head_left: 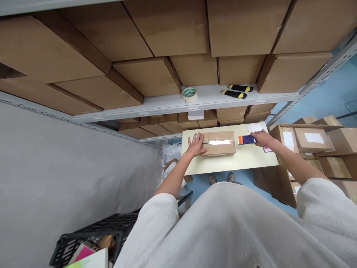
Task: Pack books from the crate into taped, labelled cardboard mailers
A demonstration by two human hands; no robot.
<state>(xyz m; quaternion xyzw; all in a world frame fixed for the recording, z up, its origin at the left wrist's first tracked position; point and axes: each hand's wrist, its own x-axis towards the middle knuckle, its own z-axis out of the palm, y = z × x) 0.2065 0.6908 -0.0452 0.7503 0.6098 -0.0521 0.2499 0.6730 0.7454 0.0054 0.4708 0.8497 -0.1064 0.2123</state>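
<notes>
No writing can be read: the small tags on the metal shelf edge (194, 108) are too tiny, and neither the taped parcel (219, 143) nor the white labels on the stacked cartons (314, 138) show legible text.

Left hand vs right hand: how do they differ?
The left hand lies flat with fingers spread, while the right hand is curled around a tape dispenser. The left hand touches the carton; the right hand stays clear of it, past the carton's end. Both are bare and above the same table.
</notes>
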